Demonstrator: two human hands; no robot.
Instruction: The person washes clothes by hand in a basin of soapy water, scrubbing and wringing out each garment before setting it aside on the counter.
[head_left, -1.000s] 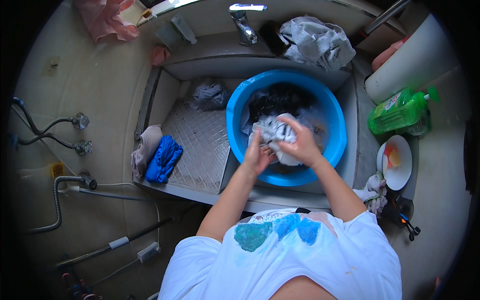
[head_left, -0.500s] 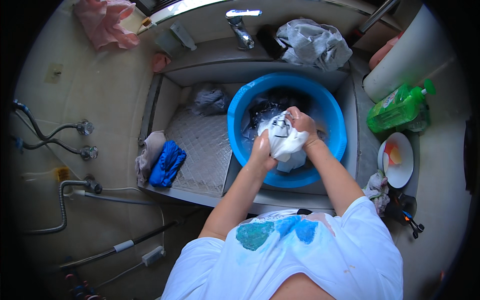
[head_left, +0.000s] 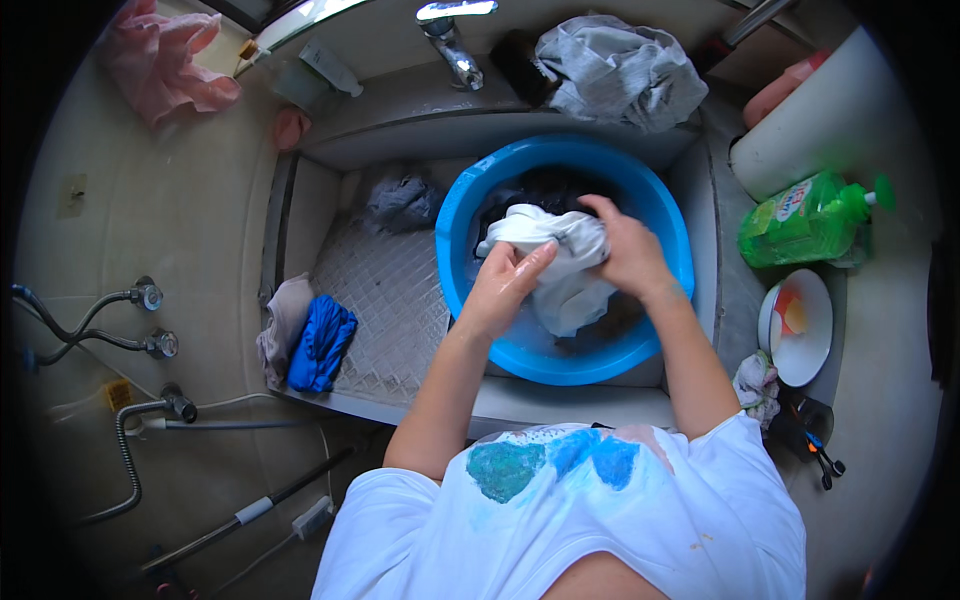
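Observation:
A wet white cloth garment (head_left: pixel 565 262) hangs bunched over the water in a blue basin (head_left: pixel 452 205). My left hand (head_left: pixel 502 288) grips its left side, thumb laid on top and fingers tucked underneath. My right hand (head_left: pixel 638 258) holds the right end, with one finger sticking up past the cloth and the rest partly hidden. Below my hands, a lower part of the cloth droops toward the water. Dark laundry (head_left: pixel 515 205) lies in the basin behind it.
The basin stands in a grey sink (head_left: pixel 385 300) with a ribbed board. Grey wet cloth (head_left: pixel 402 203), a blue cloth (head_left: pixel 322 342) and a beige cloth (head_left: pixel 284 330) rest there. Around it are a faucet (head_left: pixel 455 50), grey cloth (head_left: pixel 620 75), green pump bottle (head_left: pixel 805 222) and white bowl (head_left: pixel 808 340).
The white garment has been turned and loosened from a tight bundle, its dark print now mostly out of sight. My left hand has shifted slightly left and my right hand slightly right.

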